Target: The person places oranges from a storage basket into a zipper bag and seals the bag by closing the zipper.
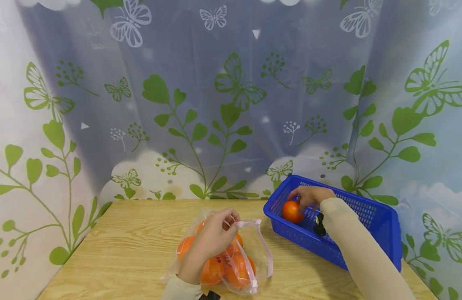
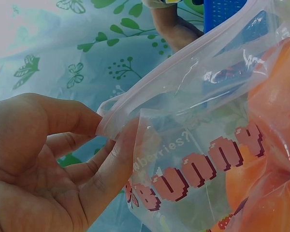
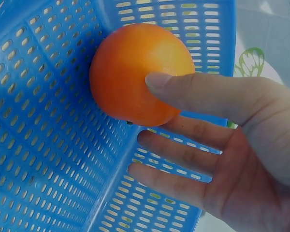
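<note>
My left hand (image 1: 215, 234) pinches the pink-edged rim of a clear zip bag (image 2: 183, 113) between thumb and fingertips. Several oranges (image 1: 213, 270) lie inside the bag, seen through the film, and pink lettering is printed on its side. Over at the right, my right hand (image 1: 310, 197) reaches down into a blue basket (image 1: 370, 241). There it grips a single orange (image 3: 135, 72), with the thumb across its near side and a finger behind it, while the other fingers stretch out below the fruit. This orange is at the basket's left end.
The wooden table (image 1: 114, 246) carries both the bag and the basket. A patterned curtain (image 1: 201, 137) hangs right behind the table and along both sides. Beside the right wrist, a small black object (image 1: 319, 225) overlaps the basket in the head view.
</note>
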A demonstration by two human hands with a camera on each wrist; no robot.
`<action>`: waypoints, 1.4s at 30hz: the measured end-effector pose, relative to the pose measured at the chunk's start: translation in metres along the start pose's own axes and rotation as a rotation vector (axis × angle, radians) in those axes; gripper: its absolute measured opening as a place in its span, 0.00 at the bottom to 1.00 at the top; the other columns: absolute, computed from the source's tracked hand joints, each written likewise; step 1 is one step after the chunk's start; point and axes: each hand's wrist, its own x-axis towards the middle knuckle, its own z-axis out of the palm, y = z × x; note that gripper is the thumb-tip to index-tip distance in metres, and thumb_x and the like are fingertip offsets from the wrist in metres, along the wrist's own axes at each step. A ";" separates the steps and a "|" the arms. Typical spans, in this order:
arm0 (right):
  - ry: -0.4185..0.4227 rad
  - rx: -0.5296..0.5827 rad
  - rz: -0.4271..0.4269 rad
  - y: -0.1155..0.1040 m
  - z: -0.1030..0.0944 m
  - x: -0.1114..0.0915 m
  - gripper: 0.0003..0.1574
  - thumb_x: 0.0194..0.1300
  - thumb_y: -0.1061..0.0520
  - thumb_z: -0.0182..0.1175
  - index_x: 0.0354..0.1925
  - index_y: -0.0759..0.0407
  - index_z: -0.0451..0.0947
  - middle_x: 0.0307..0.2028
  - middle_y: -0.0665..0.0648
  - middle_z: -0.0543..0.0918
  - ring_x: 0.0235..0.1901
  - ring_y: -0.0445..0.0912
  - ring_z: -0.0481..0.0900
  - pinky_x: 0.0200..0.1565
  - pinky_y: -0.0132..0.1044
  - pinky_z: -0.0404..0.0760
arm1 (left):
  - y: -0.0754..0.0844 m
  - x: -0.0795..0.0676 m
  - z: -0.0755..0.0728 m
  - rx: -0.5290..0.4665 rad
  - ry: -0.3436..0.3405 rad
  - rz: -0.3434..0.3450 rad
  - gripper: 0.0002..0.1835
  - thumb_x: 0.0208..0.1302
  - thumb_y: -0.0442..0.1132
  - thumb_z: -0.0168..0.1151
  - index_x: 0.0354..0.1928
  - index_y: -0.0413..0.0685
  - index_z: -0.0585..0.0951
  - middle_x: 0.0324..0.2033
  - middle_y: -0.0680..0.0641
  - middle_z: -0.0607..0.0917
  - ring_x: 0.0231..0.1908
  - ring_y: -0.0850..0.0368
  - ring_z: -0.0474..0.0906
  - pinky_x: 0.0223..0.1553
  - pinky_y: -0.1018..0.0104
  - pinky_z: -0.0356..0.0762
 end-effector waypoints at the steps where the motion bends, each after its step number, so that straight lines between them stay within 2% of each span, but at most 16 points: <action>1: 0.001 0.000 0.003 0.000 0.000 0.000 0.41 0.58 0.62 0.73 0.69 0.55 0.73 0.63 0.69 0.77 0.56 0.58 0.80 0.52 0.53 0.88 | 0.000 0.000 0.000 -0.002 0.000 0.000 0.04 0.70 0.31 0.56 0.40 0.46 0.79 0.35 0.46 0.84 0.30 0.58 0.78 0.24 0.69 0.76; 8: -0.013 0.022 0.005 0.002 0.001 -0.001 0.45 0.57 0.61 0.74 0.72 0.55 0.71 0.64 0.70 0.75 0.58 0.59 0.80 0.52 0.53 0.88 | 0.000 0.000 0.000 -0.008 -0.004 -0.001 0.04 0.71 0.32 0.56 0.40 0.45 0.79 0.35 0.46 0.83 0.30 0.58 0.78 0.24 0.69 0.76; 12: -0.005 0.019 0.019 0.004 0.002 -0.001 0.43 0.57 0.59 0.75 0.70 0.54 0.73 0.65 0.70 0.75 0.56 0.59 0.81 0.52 0.53 0.88 | 0.000 0.000 0.000 -0.007 -0.005 0.000 0.04 0.71 0.32 0.56 0.40 0.45 0.79 0.35 0.46 0.83 0.30 0.58 0.78 0.24 0.69 0.76; 17: 0.007 0.014 0.045 0.006 0.004 -0.002 0.43 0.56 0.57 0.76 0.68 0.54 0.73 0.69 0.71 0.68 0.55 0.59 0.81 0.51 0.54 0.88 | 0.000 0.000 0.000 -0.005 0.000 -0.001 0.04 0.70 0.31 0.56 0.40 0.45 0.79 0.34 0.46 0.83 0.29 0.59 0.77 0.24 0.69 0.76; 22: -0.026 0.079 0.036 0.005 0.004 -0.002 0.48 0.56 0.60 0.75 0.73 0.52 0.69 0.71 0.73 0.65 0.60 0.63 0.78 0.53 0.56 0.87 | 0.000 -0.001 -0.001 -0.008 0.001 -0.006 0.04 0.70 0.31 0.56 0.40 0.45 0.79 0.34 0.46 0.83 0.29 0.58 0.77 0.23 0.69 0.75; 25: -0.037 0.089 0.031 0.004 0.004 -0.001 0.47 0.56 0.60 0.75 0.73 0.51 0.70 0.70 0.73 0.66 0.61 0.65 0.76 0.53 0.57 0.87 | 0.000 -0.001 -0.001 -0.012 0.000 -0.008 0.04 0.70 0.31 0.56 0.40 0.45 0.79 0.34 0.46 0.83 0.29 0.58 0.77 0.23 0.69 0.76; 35: -0.054 0.013 0.037 -0.001 0.004 0.000 0.38 0.54 0.60 0.77 0.62 0.50 0.74 0.64 0.67 0.75 0.51 0.54 0.81 0.48 0.53 0.89 | -0.001 -0.001 -0.001 -0.034 -0.006 -0.012 0.03 0.71 0.32 0.56 0.41 0.44 0.79 0.35 0.44 0.84 0.29 0.57 0.78 0.23 0.69 0.77; 39: -0.054 0.007 0.049 0.000 0.003 -0.001 0.38 0.54 0.60 0.77 0.61 0.50 0.74 0.62 0.66 0.75 0.49 0.53 0.81 0.47 0.53 0.89 | -0.001 -0.001 -0.001 -0.038 -0.005 -0.009 0.03 0.71 0.32 0.56 0.41 0.43 0.79 0.35 0.44 0.84 0.29 0.58 0.78 0.23 0.69 0.78; 42: -0.051 -0.024 0.068 0.001 0.002 0.000 0.38 0.53 0.57 0.77 0.62 0.47 0.75 0.60 0.64 0.74 0.46 0.53 0.82 0.44 0.50 0.88 | 0.000 -0.001 -0.002 -0.029 -0.002 -0.004 0.03 0.71 0.32 0.57 0.41 0.43 0.79 0.35 0.44 0.84 0.29 0.58 0.78 0.23 0.69 0.78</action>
